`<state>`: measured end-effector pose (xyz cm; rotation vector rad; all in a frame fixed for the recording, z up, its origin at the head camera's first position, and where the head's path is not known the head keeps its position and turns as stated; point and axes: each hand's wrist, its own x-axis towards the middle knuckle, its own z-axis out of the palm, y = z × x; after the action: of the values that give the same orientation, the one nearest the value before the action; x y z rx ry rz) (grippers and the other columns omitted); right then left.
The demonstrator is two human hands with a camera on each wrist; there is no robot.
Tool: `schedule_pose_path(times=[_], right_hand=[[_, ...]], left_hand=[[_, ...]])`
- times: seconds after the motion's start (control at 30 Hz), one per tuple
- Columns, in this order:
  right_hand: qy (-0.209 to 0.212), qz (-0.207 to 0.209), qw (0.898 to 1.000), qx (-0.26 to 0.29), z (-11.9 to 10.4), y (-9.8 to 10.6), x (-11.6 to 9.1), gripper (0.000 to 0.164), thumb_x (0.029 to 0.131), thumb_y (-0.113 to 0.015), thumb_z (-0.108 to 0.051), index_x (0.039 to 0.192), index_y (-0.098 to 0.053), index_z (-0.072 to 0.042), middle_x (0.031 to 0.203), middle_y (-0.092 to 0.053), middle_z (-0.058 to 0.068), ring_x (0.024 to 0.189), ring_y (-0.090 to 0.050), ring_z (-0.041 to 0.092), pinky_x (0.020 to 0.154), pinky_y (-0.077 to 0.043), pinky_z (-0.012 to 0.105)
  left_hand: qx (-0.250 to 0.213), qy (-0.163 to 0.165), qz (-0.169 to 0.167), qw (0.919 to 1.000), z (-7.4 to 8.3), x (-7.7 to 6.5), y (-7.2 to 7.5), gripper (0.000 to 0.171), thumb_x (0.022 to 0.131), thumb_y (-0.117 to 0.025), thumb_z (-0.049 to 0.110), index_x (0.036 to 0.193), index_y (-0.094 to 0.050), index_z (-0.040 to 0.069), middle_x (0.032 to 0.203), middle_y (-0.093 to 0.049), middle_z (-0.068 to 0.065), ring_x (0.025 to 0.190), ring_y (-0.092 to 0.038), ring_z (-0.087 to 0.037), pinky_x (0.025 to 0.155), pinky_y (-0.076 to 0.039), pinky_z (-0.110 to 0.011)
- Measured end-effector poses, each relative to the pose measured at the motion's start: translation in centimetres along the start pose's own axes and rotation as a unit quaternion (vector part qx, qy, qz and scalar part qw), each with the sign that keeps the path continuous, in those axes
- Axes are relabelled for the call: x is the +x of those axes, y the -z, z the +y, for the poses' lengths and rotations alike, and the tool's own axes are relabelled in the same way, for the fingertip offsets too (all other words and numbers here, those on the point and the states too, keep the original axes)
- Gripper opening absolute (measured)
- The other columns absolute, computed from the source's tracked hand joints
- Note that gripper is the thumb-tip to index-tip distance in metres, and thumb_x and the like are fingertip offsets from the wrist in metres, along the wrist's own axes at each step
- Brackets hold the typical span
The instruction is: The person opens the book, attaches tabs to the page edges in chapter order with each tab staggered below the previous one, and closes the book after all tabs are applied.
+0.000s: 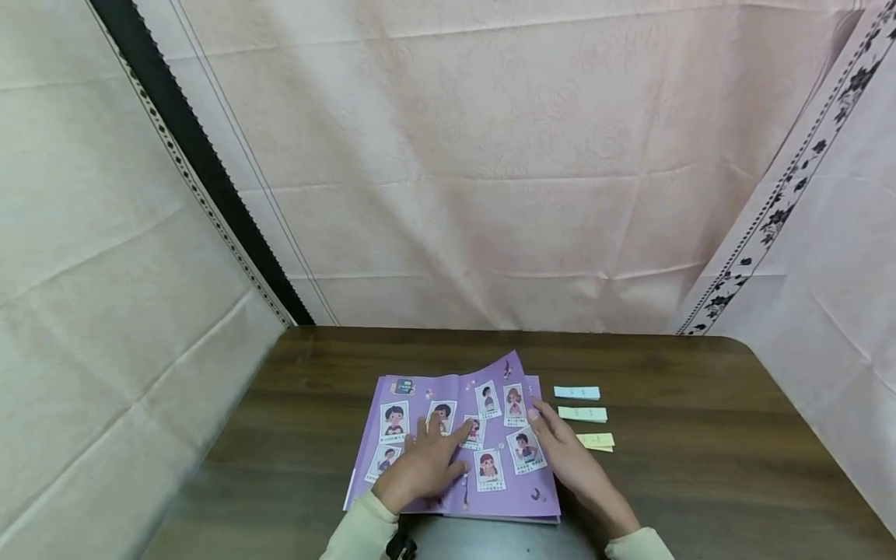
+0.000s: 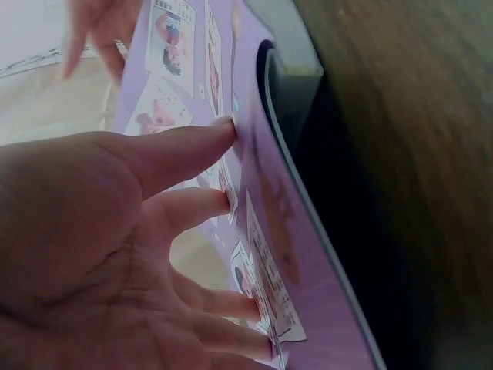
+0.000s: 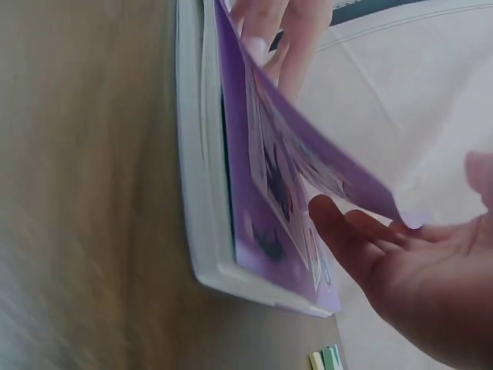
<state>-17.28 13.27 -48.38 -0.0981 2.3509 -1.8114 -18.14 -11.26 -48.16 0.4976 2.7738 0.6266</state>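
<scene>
A purple book [image 1: 507, 499] lies spread on the table, its pages printed with small portrait cards of cartoon people. My left hand [image 1: 428, 464] rests across the middle of the pages with its fingers spread. In the left wrist view its thumb [image 2: 189, 150] and fingertips touch the page beside the fold. At the book's right side is my right hand [image 1: 570, 459], fingers extended. The right page [image 3: 331, 158] stands raised and bowed in the right wrist view, its edge at the right fingers [image 3: 354, 247] while the thumb stays apart from it.
Right of the book, blue [image 1: 577, 393], green [image 1: 582, 414] and yellow [image 1: 596, 442] paper strips lie in a column on the brown wooden table [image 1: 672, 498]. Pale cloth curtains [image 1: 490, 171] hang behind the table and along both sides.
</scene>
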Motion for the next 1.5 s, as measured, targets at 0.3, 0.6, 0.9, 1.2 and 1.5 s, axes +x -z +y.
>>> schedule_pose_path(times=[0.3,0.6,0.9,1.2,1.5], right_hand=[[0.047,-0.019,0.995,0.091,-0.3,-1.7,-1.7,0.059,0.117,-0.024,-0.039,0.167,-0.027,-0.007,0.174,-0.017,0.020,0.160,-0.008,0.044,0.125,-0.004,0.066],[0.052,-0.042,0.985,0.159,0.1,-3.5,-1.7,0.060,0.115,-0.020,-0.050,0.170,-0.023,-0.023,0.176,-0.013,0.013,0.159,-0.015,0.042,0.124,-0.020,0.058],[-0.005,-0.045,0.967,0.250,1.4,-5.6,-2.4,0.063,0.115,-0.025,-0.042,0.171,-0.005,-0.020,0.177,0.009,0.012,0.160,-0.003,0.039,0.126,-0.011,0.053],[0.045,-0.125,0.976,0.170,1.1,-5.9,-1.6,0.062,0.116,-0.025,-0.042,0.171,-0.005,-0.024,0.178,0.008,0.005,0.161,0.016,0.032,0.123,0.013,0.064],[0.065,-0.140,0.987,0.048,0.8,-6.2,-2.1,0.057,0.116,-0.008,-0.044,0.170,-0.009,-0.029,0.177,0.005,0.001,0.161,0.009,0.031,0.119,0.015,0.072]], left_hand=[[-0.006,0.029,0.035,0.9990,0.2,0.4,-0.5,0.065,0.093,-0.080,0.028,0.153,-0.057,0.017,0.159,-0.032,-0.041,0.146,-0.026,-0.067,0.110,-0.029,-0.081],[0.068,-0.057,0.065,0.9940,1.3,1.2,-0.7,0.053,0.089,-0.082,0.011,0.139,-0.067,0.005,0.153,-0.050,-0.030,0.145,-0.044,-0.048,0.118,-0.039,-0.057],[0.059,-0.119,0.081,0.9878,2.1,1.4,-0.7,0.030,0.093,-0.071,-0.003,0.123,-0.075,0.001,0.133,-0.068,-0.019,0.122,-0.066,-0.035,0.106,-0.053,-0.044],[-0.269,-0.035,0.050,0.9612,1.2,1.2,0.1,0.068,0.114,-0.031,0.051,0.143,-0.062,-0.002,0.143,-0.064,-0.023,0.136,-0.057,-0.042,0.116,-0.041,-0.059],[-0.396,0.012,0.081,0.9146,0.5,1.0,0.0,0.069,0.114,-0.034,0.050,0.134,-0.067,-0.006,0.128,-0.070,-0.026,0.112,-0.069,-0.036,0.104,-0.051,-0.053]])
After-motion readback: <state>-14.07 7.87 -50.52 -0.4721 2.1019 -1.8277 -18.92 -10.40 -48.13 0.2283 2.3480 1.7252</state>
